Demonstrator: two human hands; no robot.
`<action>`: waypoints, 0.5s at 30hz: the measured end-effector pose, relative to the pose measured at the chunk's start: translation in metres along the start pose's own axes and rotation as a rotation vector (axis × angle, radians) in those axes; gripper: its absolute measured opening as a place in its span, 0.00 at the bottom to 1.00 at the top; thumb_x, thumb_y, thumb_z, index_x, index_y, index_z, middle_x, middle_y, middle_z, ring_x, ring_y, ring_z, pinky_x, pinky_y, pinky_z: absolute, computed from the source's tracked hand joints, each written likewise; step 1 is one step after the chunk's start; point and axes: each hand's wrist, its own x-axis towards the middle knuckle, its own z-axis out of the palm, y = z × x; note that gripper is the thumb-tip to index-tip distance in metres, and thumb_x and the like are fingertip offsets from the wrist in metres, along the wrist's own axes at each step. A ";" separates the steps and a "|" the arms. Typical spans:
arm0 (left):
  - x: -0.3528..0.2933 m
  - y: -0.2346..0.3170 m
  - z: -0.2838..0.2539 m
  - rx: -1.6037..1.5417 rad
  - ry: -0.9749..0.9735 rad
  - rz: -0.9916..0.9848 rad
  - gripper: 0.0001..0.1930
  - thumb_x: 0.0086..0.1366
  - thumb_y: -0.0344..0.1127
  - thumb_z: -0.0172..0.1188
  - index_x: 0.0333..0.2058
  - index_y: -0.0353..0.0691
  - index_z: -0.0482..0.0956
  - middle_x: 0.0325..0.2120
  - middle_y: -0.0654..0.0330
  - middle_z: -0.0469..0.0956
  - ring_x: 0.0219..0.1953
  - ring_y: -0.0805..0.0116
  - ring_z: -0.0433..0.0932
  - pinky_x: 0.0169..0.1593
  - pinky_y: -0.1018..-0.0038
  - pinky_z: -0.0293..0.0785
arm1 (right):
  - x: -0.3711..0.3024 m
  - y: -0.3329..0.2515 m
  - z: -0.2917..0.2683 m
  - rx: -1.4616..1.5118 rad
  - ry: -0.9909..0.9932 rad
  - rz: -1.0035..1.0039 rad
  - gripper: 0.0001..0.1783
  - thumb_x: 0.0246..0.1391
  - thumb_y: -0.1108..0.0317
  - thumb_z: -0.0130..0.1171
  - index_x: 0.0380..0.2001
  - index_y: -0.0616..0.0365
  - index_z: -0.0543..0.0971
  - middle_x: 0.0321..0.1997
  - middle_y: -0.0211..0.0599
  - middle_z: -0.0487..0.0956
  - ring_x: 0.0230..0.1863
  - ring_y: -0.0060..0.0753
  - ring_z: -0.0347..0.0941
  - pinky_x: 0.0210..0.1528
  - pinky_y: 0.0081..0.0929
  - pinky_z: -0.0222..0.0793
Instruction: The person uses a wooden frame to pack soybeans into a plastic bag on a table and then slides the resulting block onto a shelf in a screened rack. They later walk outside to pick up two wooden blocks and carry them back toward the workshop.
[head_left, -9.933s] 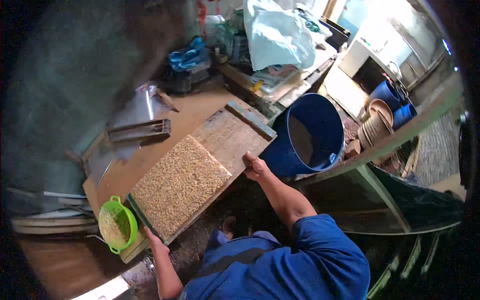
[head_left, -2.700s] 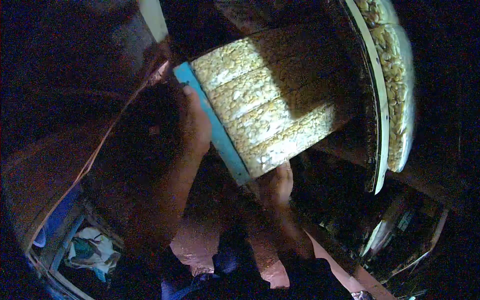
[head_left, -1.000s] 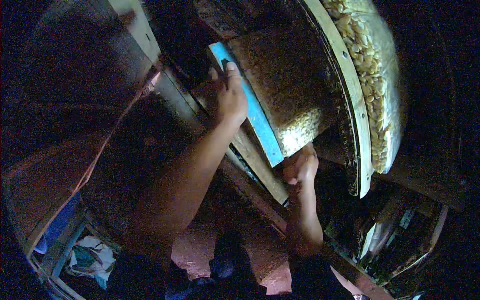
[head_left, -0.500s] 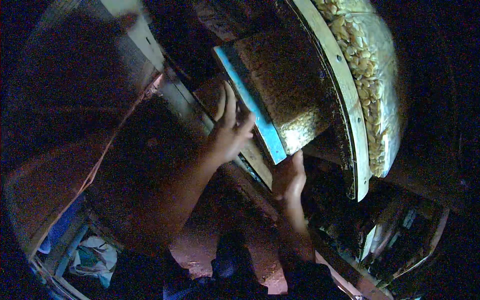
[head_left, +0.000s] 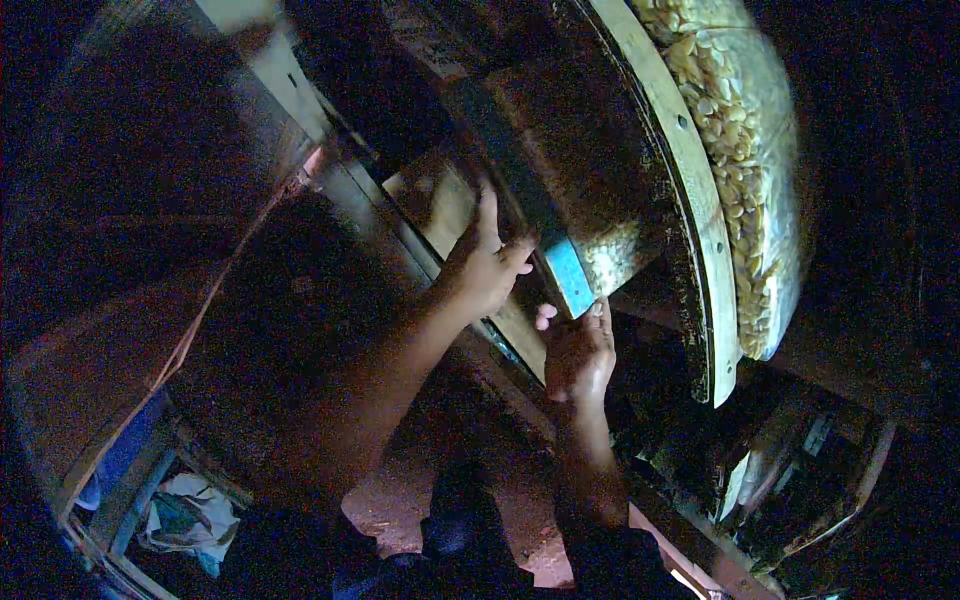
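Item: tray [head_left: 585, 215] of pale kernels with a blue edge strip, set slanting at about 12 to 1 o'clock of centre. Most of it lies in shadow inside a dark rack; only its near corner, blue strip and a patch of kernels, catches light at roughly 5 o'clock of the tray.

Our left hand [head_left: 483, 270] sits at 9 o'clock of that lit corner. Its fingers are held together and stretched upward, flat against the tray's long edge and the pale board [head_left: 440, 205] beside it; the thumb points toward the blue strip.

Our right hand [head_left: 578, 352] is at 6 o'clock of the corner, directly under it. Its fingers curl upward, fingertips touching the end of the blue strip; we cannot tell whether they grip it or only press.

At 2 o'clock of the hands, a second tray [head_left: 740, 160] with a pale wooden rim holds lit kernels, just right of the first.

At 7 o'clock, low in the view, crumpled cloth [head_left: 185, 515] lies on the floor.
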 end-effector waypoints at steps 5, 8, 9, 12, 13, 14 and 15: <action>0.011 -0.010 0.014 0.180 -0.023 -0.144 0.39 0.60 0.38 0.51 0.63 0.33 0.38 0.51 0.36 0.66 0.48 0.49 0.74 0.48 0.63 0.72 | 0.007 -0.006 -0.016 -0.012 0.022 -0.041 0.18 0.64 0.60 0.38 0.52 0.57 0.64 0.46 0.40 0.74 0.37 0.36 0.71 0.40 0.33 0.69; 0.019 -0.062 0.011 0.241 0.099 -0.020 0.37 0.57 0.37 0.52 0.61 0.27 0.47 0.49 0.34 0.67 0.51 0.44 0.70 0.54 0.61 0.66 | 0.010 -0.002 -0.008 0.014 -0.018 -0.059 0.18 0.64 0.60 0.40 0.52 0.58 0.65 0.46 0.39 0.74 0.38 0.36 0.71 0.41 0.33 0.69; 0.024 -0.063 0.017 0.210 0.123 -0.026 0.35 0.57 0.37 0.52 0.59 0.26 0.50 0.49 0.34 0.67 0.52 0.42 0.69 0.56 0.60 0.64 | 0.013 -0.007 -0.008 0.019 -0.002 -0.045 0.18 0.64 0.60 0.40 0.51 0.58 0.66 0.46 0.39 0.74 0.38 0.37 0.71 0.41 0.34 0.69; 0.025 -0.049 0.030 0.112 0.023 -0.167 0.30 0.55 0.37 0.55 0.55 0.27 0.60 0.50 0.35 0.67 0.52 0.41 0.68 0.56 0.60 0.64 | 0.016 -0.014 -0.025 -0.002 0.081 -0.039 0.17 0.63 0.59 0.42 0.49 0.58 0.68 0.46 0.39 0.74 0.40 0.37 0.71 0.42 0.34 0.69; 0.027 -0.040 0.033 0.000 -0.003 -0.206 0.29 0.55 0.36 0.56 0.54 0.27 0.62 0.50 0.35 0.67 0.51 0.41 0.68 0.56 0.60 0.64 | 0.016 -0.017 -0.030 -0.008 0.124 -0.026 0.17 0.63 0.59 0.42 0.49 0.58 0.68 0.46 0.39 0.74 0.40 0.37 0.71 0.42 0.34 0.69; 0.028 -0.041 0.029 0.024 -0.013 -0.192 0.29 0.55 0.36 0.56 0.53 0.27 0.63 0.50 0.36 0.68 0.51 0.41 0.69 0.56 0.60 0.64 | 0.015 -0.017 -0.023 -0.011 0.144 -0.005 0.17 0.63 0.59 0.42 0.49 0.58 0.68 0.46 0.39 0.74 0.40 0.38 0.71 0.43 0.35 0.69; 0.029 -0.038 0.025 0.047 -0.025 -0.177 0.28 0.55 0.36 0.56 0.53 0.28 0.64 0.50 0.36 0.68 0.51 0.41 0.69 0.56 0.60 0.65 | 0.016 -0.018 -0.014 0.032 0.173 -0.023 0.17 0.63 0.60 0.41 0.47 0.63 0.67 0.44 0.43 0.73 0.39 0.40 0.71 0.41 0.35 0.70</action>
